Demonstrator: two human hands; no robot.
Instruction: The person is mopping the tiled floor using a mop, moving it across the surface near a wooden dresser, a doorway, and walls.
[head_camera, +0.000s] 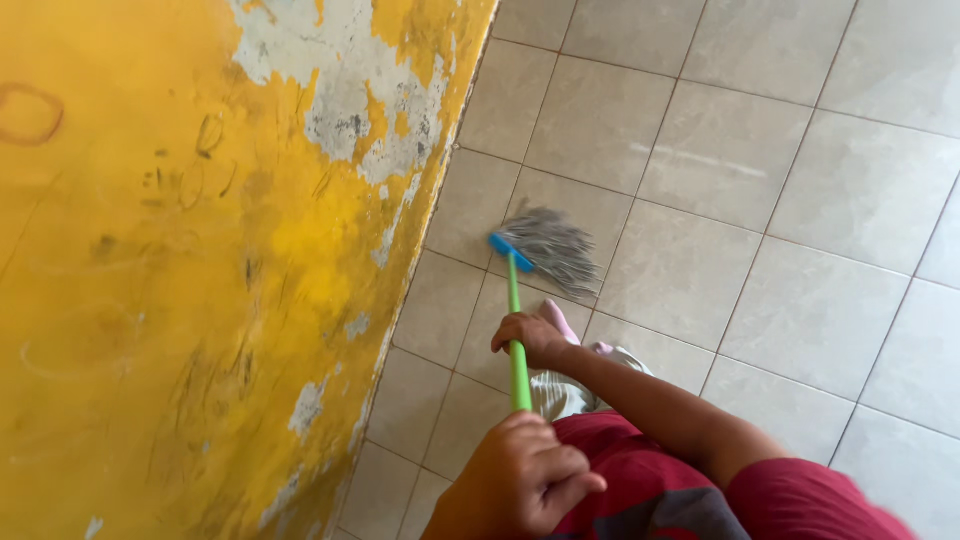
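a green-handled mop (517, 330) is being gripped by both hands — right hand (535, 340), left hand (520, 480) — and drawn over the tiled floor (800, 200) beside the yellow wall (200, 300) — a steady pull is judged due next

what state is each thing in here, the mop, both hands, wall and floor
mop: strands spread on the floor, green handle tilted
right hand: closed around the handle, midway
left hand: closed on the handle's top end
yellow wall: paint peeling, scuffed
tiled floor: pale streak, perhaps damp

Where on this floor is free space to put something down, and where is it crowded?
Free: the tiled floor right of the mop head, and the tiles beyond it. Crowded: the strip between the yellow wall and the green handle, where the right hand and left hand hold it.
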